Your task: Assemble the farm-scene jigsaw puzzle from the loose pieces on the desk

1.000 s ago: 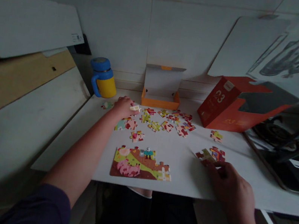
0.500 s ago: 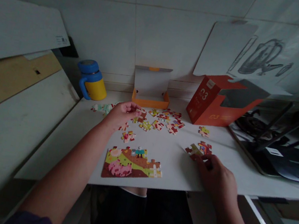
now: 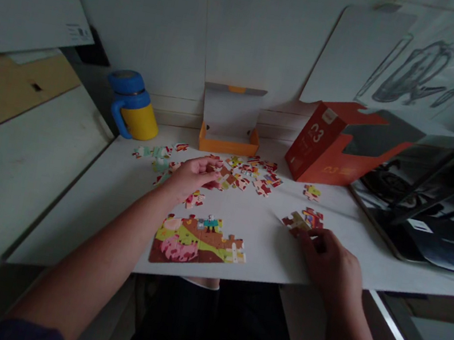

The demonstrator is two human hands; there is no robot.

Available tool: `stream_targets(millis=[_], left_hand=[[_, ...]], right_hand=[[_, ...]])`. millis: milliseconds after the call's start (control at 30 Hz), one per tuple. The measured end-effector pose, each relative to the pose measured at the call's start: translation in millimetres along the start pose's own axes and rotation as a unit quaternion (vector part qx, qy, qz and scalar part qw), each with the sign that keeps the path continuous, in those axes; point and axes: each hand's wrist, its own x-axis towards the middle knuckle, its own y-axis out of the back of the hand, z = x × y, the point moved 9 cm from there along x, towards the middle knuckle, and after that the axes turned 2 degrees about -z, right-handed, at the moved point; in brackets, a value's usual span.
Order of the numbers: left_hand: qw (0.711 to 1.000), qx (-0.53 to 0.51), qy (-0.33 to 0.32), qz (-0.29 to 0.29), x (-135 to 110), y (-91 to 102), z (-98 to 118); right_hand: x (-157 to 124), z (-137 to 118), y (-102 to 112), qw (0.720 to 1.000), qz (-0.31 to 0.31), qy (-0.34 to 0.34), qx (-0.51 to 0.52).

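A partly joined jigsaw [image 3: 197, 241] lies near the front edge of the white table [image 3: 126, 199]. Several loose jigsaw pieces [image 3: 252, 177] are scattered behind it. My left hand [image 3: 191, 178] hovers over the loose pieces with its fingers curled round a piece at the fingertips. My right hand [image 3: 330, 266] rests on the table at the right, fingers bent and touching a small joined cluster of pieces [image 3: 303, 220].
A blue and yellow mug [image 3: 133, 107] stands at the back left. A small open orange box [image 3: 229, 130] and a larger red carton [image 3: 335, 147] sit at the back. Dark equipment [image 3: 428, 215] fills the right side. A drawing sheet [image 3: 401, 65] leans on the wall.
My left hand has drawn back from the far left pieces toward the middle of the table with a piece in its fingers. My right hand has stayed on the small cluster.
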Motion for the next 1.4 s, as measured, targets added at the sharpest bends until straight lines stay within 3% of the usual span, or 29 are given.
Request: stream_targets(millis=[400,667,933,1067,1133,1200,1267,1333,1400], left_hand=[[0.994,0.098,0.037,-0.044,-4.9,-23.7,-18.4],[0.995,0.067,0.053,-0.059,-6.7,-30.4,-19.3],[0.995,0.08,0.046,-0.049,-5.5,-26.6,-19.1],[0.996,0.06,0.035,-0.052,-5.3,-26.7,-17.3],[0.997,0.057,0.032,-0.051,-5.0,-25.4,-16.7],[0.997,0.054,0.032,-0.048,-4.5,-23.5,-16.4],[0.997,0.051,0.033,-0.045,-4.1,-22.0,-16.3],[0.997,0.052,0.036,-0.043,-3.7,-21.0,-16.8],[0.997,0.057,0.038,-0.044,-3.3,-21.2,-17.9]], right_hand=[[3.9,5.8,-2.5,0.999,-0.029,0.001,0.038],[6.5,7.6,-4.9,0.994,-0.071,-0.018,0.084],[11.9,-24.1,-11.0,0.973,-0.133,0.011,0.186],[13.4,-56.3,-28.2,0.916,-0.164,-0.005,0.365],[13.5,-71.3,-41.0,0.851,-0.167,-0.041,0.496],[12.7,-85.2,-54.3,0.765,-0.167,-0.078,0.617],[11.5,-96.2,-63.4,0.698,-0.169,-0.1,0.688],[10.5,-99.9,-66.1,0.665,-0.162,-0.113,0.72],[8.9,-97.6,-64.2,0.66,-0.151,-0.122,0.726]])
